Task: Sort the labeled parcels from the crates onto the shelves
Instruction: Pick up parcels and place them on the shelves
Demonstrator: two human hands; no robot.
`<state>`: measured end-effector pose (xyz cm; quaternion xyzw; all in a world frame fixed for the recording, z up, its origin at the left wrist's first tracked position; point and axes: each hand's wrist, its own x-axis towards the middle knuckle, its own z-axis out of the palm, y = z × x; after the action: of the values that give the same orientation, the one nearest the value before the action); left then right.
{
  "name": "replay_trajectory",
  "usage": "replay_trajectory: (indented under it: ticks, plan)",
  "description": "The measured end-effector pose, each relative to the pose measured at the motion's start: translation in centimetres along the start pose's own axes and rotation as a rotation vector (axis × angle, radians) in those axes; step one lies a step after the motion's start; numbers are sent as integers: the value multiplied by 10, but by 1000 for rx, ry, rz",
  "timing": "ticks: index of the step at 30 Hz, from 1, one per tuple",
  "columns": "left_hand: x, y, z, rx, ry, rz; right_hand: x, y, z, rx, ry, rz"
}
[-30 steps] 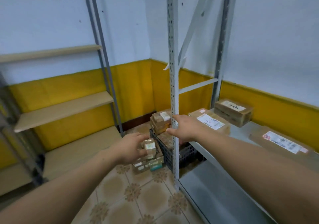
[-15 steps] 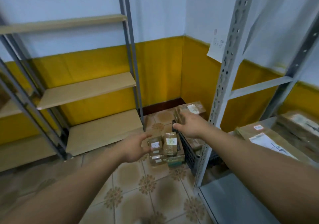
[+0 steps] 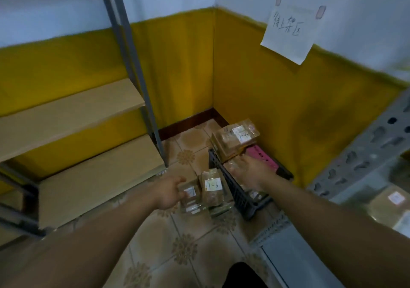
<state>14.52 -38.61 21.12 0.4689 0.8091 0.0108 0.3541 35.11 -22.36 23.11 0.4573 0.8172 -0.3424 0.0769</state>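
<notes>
Left hand (image 3: 169, 191) curls its fingers round a small parcel (image 3: 192, 196), label up, long axis seemingly pointing away. Right hand (image 3: 248, 172) reaches palm-down into the crate (image 3: 237, 192), grip unclear.

Both forearms are stretched forward and down, bare to the edge of view. The left hand (image 3: 169, 191) is turned thumb-up, its fingers loosely curled; whether anything is gripped cannot be told. The right hand (image 3: 248, 172) is held palm-down, farther forward, fingers extended.
</notes>
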Motion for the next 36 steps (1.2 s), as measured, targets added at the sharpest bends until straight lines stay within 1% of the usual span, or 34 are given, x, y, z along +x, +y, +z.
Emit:
replay_trajectory:
  ticks: [3, 6, 10, 15, 18, 21, 24, 27, 30, 33, 36]
  plan:
    - [46, -6, -11, 41, -47, 13, 39, 4, -4, 97, -9, 10]
    - [90, -16, -20, 39, -82, -31, 79, 7, -4, 165, -14, 25]
    - [148, -36, -32, 87, -165, -81, 130, 15, 8, 225, -72, 155]
    - [216, -61, -38, 150, -243, -65, 186, 22, 32, 228, -136, 303]
    - [261, -80, -36, 173, -309, -18, 219, 24, 55, 272, -123, 389]
    - [317, -109, -31, 132, -378, 16, 251, 24, 91, 308, -91, 478]
    - [372, -139, -13, 70, -354, 5, 283, 28, 142, 355, -55, 568]
    - [418, -163, 17, 63, -301, -41, 315, 40, 191, 412, -50, 665]
    - [457, -184, 59, 80, -278, -36, 349, 66, 234, 440, -39, 727]
    - [491, -201, 109, 195, -214, 15, 383, 100, 274, 385, -41, 743]
    - [514, -215, 150, 304, -157, -3, 415, 132, 311, 256, -61, 730]
